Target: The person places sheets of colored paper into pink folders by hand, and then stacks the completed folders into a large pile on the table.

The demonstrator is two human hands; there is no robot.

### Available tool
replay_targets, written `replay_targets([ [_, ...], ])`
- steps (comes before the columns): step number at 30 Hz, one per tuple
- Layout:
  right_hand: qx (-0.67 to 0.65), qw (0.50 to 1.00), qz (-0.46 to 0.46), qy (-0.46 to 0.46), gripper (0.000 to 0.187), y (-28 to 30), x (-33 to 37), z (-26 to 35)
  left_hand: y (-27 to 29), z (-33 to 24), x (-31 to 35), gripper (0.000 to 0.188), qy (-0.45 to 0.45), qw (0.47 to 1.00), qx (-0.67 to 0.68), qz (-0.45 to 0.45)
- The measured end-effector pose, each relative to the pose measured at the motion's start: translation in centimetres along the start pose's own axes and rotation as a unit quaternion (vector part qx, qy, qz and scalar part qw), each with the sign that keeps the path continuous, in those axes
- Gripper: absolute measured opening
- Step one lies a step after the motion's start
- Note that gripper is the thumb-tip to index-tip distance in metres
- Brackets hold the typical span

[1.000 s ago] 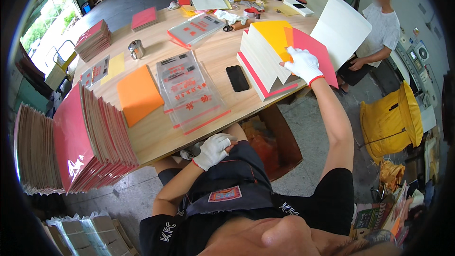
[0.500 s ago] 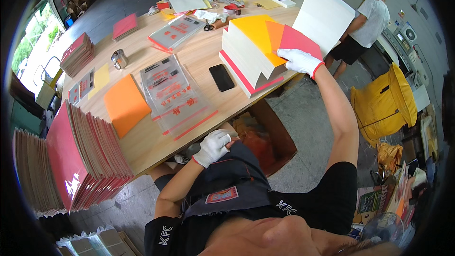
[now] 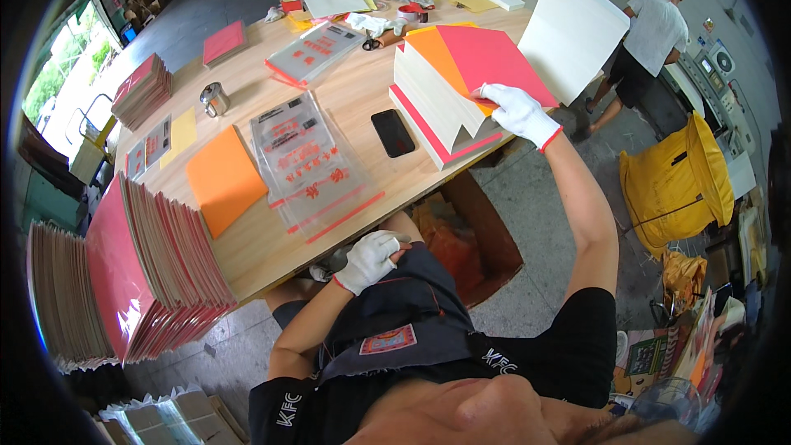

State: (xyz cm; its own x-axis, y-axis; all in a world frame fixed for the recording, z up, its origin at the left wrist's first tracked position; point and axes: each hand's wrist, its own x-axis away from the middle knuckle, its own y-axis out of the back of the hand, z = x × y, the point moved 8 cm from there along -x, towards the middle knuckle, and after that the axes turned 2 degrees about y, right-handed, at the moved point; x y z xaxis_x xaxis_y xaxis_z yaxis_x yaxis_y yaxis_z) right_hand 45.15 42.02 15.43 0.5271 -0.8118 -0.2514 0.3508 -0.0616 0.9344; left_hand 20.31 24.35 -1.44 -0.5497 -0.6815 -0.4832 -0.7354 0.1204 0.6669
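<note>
My right hand (image 3: pixel 521 112), in a white glove, grips the near corner of a red paper sheet (image 3: pixel 494 62) on top of a thick paper stack (image 3: pixel 428 103). Orange sheets (image 3: pixel 441 53) fan out from beneath the red one, with a thin yellow edge showing behind. A large white sheet (image 3: pixel 570 33) stands tilted up at the stack's right side. Below the table edge, my left hand (image 3: pixel 371 260) rests on my lap, also gloved, its fingers curled together and nothing seen in them. A black phone (image 3: pixel 393 133) lies left of the stack.
Clear plastic sleeves (image 3: pixel 309 169) and an orange sheet (image 3: pixel 222 181) lie on the wooden table (image 3: pixel 272 270). Tall piles of red folders (image 3: pixel 136 268) stand at left, near a metal cup (image 3: pixel 214 99). A yellow bag (image 3: pixel 680 181) and another person (image 3: pixel 651 37) are at right.
The red sheet has swung leftward under my right hand and covers most of the yellow and orange. My left hand stays on my lap. The other person has turned and shifted.
</note>
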Motion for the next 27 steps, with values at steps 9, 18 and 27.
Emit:
replay_targets([
  [9,0.084,0.988,-0.010,-0.130,0.037,-0.4,0.2,-2.7,0.5,-0.5,-0.8,0.016,-0.005,1.000,0.013,0.006],
  [18,0.050,0.979,-0.009,-0.195,0.033,0.2,-0.1,-0.8,0.2,0.1,-1.2,0.017,0.000,1.000,0.000,0.018],
  [27,-0.037,0.979,0.024,-0.198,0.032,-1.2,-0.9,-5.3,0.2,0.4,0.2,0.012,0.004,0.999,0.028,0.018],
])
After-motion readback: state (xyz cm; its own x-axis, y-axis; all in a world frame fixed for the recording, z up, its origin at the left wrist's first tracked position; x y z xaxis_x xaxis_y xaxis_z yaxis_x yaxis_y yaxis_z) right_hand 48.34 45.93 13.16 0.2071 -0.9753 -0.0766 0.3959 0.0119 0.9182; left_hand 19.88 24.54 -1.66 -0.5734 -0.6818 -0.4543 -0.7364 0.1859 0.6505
